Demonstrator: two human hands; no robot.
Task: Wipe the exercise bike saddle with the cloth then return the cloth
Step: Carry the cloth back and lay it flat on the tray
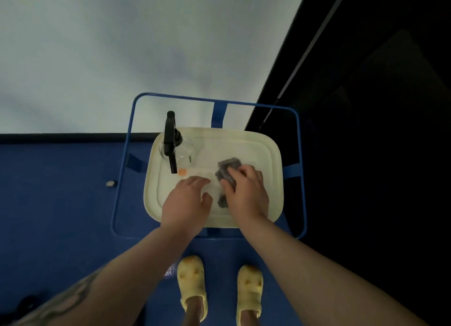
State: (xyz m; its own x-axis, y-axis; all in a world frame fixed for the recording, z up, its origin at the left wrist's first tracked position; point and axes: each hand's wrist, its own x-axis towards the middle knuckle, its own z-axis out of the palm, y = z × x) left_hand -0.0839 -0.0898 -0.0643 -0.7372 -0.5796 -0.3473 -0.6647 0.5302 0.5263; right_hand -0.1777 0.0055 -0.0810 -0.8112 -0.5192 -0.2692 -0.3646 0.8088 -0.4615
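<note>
A grey cloth (227, 168) lies folded on a cream tray (266, 150) that sits inside a blue metal frame. My right hand (246, 191) rests on top of the cloth, fingers curled over its near part, so only its far end and a bit of its near edge show. My left hand (188, 201) lies flat on the tray just left of the cloth, fingers spread, holding nothing. The exercise bike saddle is not in view.
A clear spray bottle with a black trigger head (170, 142) stands at the tray's back left, with a small orange tag (182, 171) beside it. The blue frame (122, 169) rings the tray. A white wall is behind, blue floor below, darkness to the right.
</note>
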